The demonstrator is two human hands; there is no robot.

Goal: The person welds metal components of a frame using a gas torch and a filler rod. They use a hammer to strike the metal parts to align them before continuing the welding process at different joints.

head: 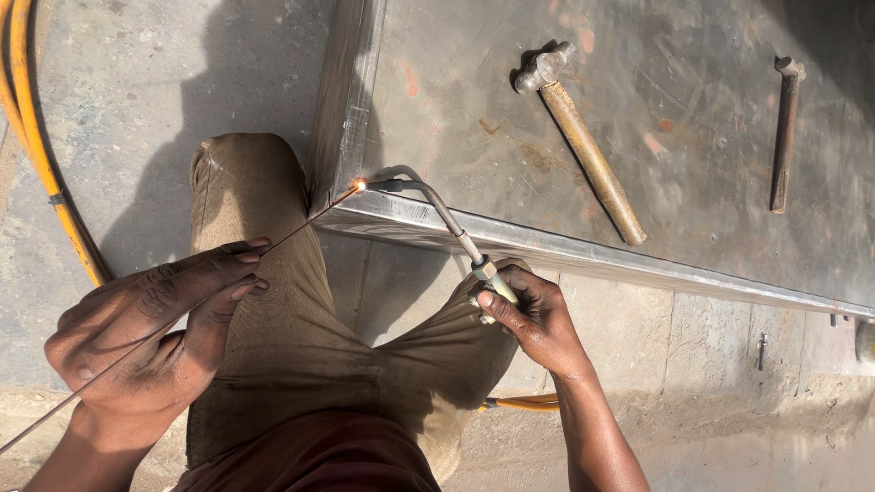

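Trousers (301, 364), khaki, fill the lower centre, the bent knees of the person crouching on a concrete floor (109, 109).

Steel sheet (638, 128): a large grey panel with a folded rim, occupying the upper right; rust patches mark its surface. Its near left corner (333, 196) lies just beside the left knee.

Hose (36, 155): orange-yellow, curving down the floor at the far left, well apart from the sheet. A second short stretch shows under the right wrist.

Hammer (583, 146): ball-peen type with a wooden handle, lying diagonally on the sheet, head toward its far edge.

Chisel (784, 137): a dark bar lying on the sheet near its right side, apart from the hammer.

Left hand (150, 328): fingers curled closed, thumb and forefinger pinching a thin filler rod (182, 314). The rod runs from the lower left, through the hand, up to the sheet's near left corner.

Right hand (538, 319): fingers wrapped closed around the brass body of a torch (456, 232). The torch's curved neck reaches across the sheet's near edge toward the corner.

Flame (361, 185): a small bright orange glow at the near left corner, where torch tip and rod tip meet at the sheet's rim.
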